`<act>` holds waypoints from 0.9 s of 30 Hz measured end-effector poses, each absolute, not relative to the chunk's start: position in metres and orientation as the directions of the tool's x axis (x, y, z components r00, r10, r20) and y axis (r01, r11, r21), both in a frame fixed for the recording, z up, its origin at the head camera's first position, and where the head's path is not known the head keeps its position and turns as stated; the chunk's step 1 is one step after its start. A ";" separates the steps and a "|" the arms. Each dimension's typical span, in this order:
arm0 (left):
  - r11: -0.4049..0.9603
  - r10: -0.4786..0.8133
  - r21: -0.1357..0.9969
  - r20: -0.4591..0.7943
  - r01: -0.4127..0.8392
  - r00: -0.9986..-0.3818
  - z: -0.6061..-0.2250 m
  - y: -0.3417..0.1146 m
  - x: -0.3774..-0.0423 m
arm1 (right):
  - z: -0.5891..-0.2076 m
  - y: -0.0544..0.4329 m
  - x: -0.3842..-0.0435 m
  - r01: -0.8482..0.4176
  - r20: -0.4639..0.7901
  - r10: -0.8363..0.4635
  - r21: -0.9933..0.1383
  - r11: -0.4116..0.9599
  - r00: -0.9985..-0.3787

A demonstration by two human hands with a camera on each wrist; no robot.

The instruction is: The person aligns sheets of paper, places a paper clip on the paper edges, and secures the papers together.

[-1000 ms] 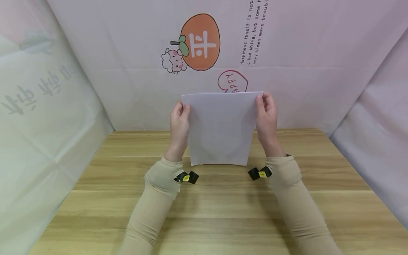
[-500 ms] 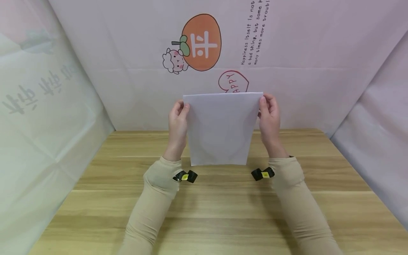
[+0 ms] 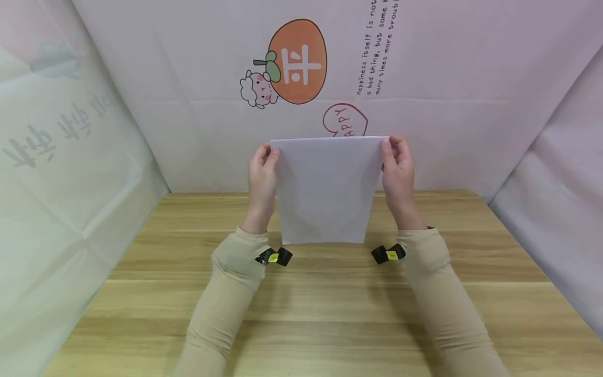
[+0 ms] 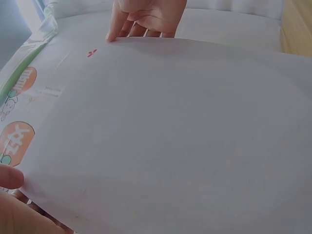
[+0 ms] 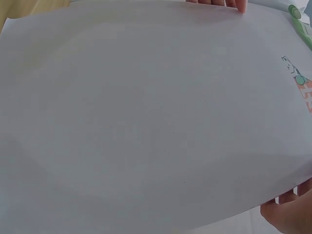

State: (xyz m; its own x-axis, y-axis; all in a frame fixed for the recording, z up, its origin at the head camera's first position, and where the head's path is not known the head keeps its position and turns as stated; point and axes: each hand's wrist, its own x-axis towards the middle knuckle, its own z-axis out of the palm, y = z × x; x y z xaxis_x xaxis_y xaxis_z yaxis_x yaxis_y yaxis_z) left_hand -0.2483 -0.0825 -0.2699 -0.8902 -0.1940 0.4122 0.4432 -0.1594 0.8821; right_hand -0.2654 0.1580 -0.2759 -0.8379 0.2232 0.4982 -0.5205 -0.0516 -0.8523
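Note:
A blank white sheet of paper (image 3: pixel 328 191) hangs roughly upright in front of me, above the far half of the table. My left hand (image 3: pixel 261 180) pinches its upper left corner, thumb on the near face and fingers behind. The upper right corner is pinched the same way by my right hand (image 3: pixel 398 173). In the left wrist view the paper (image 4: pixel 170 122) fills most of the picture, with the right hand (image 4: pixel 151 17) at its far edge. The right wrist view also shows mostly paper (image 5: pixel 156 112). Whether its lower edge touches the table cannot be told.
A wooden tabletop (image 3: pixel 320 319) spreads beneath both arms. Behind it rises a white cloth backdrop (image 3: pixel 452 131) with an orange cartoon print (image 3: pixel 298 62) and lettering. More white cloth (image 3: pixel 61 209) hangs at the left and right sides.
The right hand has shifted slightly to the right and the left hand slightly left. Both keep their hold on the paper, which hangs in nearly the same place.

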 end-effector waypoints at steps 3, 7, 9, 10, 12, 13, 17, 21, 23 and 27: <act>-0.154 -0.182 0.880 0.421 0.449 -0.888 -0.270 -0.082 -0.247 | -0.276 0.156 -0.265 -0.525 0.504 0.231 -0.850 -0.037 -0.832; -0.153 -0.178 0.881 0.422 0.448 -0.889 -0.271 -0.081 -0.246 | -0.277 0.154 -0.264 -0.521 0.498 0.248 -0.853 -0.030 -0.831; -0.158 -0.179 0.880 0.421 0.449 -0.889 -0.271 -0.081 -0.246 | -0.277 0.153 -0.264 -0.518 0.497 0.256 -0.855 -0.019 -0.829; -0.161 -0.180 0.879 0.420 0.448 -0.889 -0.271 -0.080 -0.246 | -0.277 0.153 -0.264 -0.517 0.496 0.260 -0.856 -0.015 -0.829; -0.166 -0.184 0.878 0.420 0.449 -0.889 -0.270 -0.080 -0.245 | -0.276 0.152 -0.264 -0.517 0.495 0.264 -0.856 -0.015 -0.828; -0.168 -0.186 0.877 0.420 0.450 -0.888 -0.270 -0.080 -0.245 | -0.276 0.151 -0.264 -0.517 0.495 0.266 -0.856 -0.016 -0.827; -0.164 -0.194 0.871 0.431 0.462 -0.881 -0.267 -0.080 -0.243 | -0.273 0.150 -0.263 -0.533 0.505 0.270 -0.845 -0.037 -0.820; -0.169 -0.201 0.864 0.441 0.475 -0.875 -0.263 -0.081 -0.242 | -0.268 0.149 -0.262 -0.547 0.516 0.272 -0.836 -0.047 -0.812; -0.174 -0.200 0.861 0.444 0.478 -0.873 -0.261 -0.081 -0.241 | -0.266 0.148 -0.261 -0.549 0.518 0.271 -0.834 -0.049 -0.811; -0.180 -0.198 0.863 0.439 0.473 -0.876 -0.261 -0.081 -0.241 | -0.266 0.148 -0.260 -0.546 0.518 0.269 -0.837 -0.036 -0.812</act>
